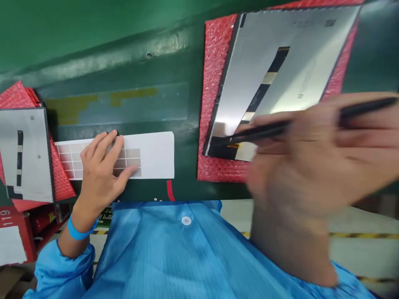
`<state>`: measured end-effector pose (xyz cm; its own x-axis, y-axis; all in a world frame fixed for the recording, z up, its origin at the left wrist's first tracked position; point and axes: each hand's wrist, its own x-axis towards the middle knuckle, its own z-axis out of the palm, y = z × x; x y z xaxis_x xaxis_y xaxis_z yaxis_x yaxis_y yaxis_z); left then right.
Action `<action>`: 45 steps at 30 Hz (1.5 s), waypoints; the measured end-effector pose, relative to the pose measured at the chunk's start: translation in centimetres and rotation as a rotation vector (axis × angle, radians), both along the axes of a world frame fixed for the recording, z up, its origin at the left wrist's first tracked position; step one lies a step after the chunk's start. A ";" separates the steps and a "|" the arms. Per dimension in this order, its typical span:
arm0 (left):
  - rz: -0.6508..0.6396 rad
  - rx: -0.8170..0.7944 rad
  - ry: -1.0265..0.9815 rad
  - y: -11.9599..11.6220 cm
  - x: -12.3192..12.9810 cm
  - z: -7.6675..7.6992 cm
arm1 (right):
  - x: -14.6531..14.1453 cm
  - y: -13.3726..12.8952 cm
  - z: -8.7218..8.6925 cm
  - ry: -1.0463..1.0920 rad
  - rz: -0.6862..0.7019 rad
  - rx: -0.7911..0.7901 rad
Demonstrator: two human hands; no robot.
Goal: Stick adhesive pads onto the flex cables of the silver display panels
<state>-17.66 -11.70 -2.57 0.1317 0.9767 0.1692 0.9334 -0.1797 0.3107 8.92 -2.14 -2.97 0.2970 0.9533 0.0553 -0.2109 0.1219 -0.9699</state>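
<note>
I grip a thin black stick-like tool [270,129] in my nearer right hand [308,155], the flat silver panel [291,79] at eleven o'clock.

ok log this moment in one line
left hand: on gridded sheet | right hand: gripping slim black tool, tip near corner of larger panel | panel: on red bubble wrap

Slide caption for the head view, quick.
Right hand holds a black tool over a panel on red bubble wrap; left hand rests on a white sheet.
</note>
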 end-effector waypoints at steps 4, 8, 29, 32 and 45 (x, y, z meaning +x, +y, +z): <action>0.015 -0.004 0.031 -0.7 -1.1 -1.8 | -7.2 -0.6 -0.3 -0.114 0.231 0.059; 0.008 0.004 0.027 -0.7 -0.5 -2.0 | -8.9 -0.3 -2.3 -0.157 0.353 0.046; 0.012 -0.024 -0.030 -0.6 -0.5 -2.2 | -9.3 -0.1 -1.8 -0.252 0.454 -0.123; 0.021 -0.038 -0.036 -0.6 -0.4 -2.1 | -9.6 -0.4 -2.2 -0.194 0.441 -0.116; 0.006 0.043 -0.017 1.1 1.6 0.8 | 3.6 3.9 -0.5 -0.136 0.133 0.029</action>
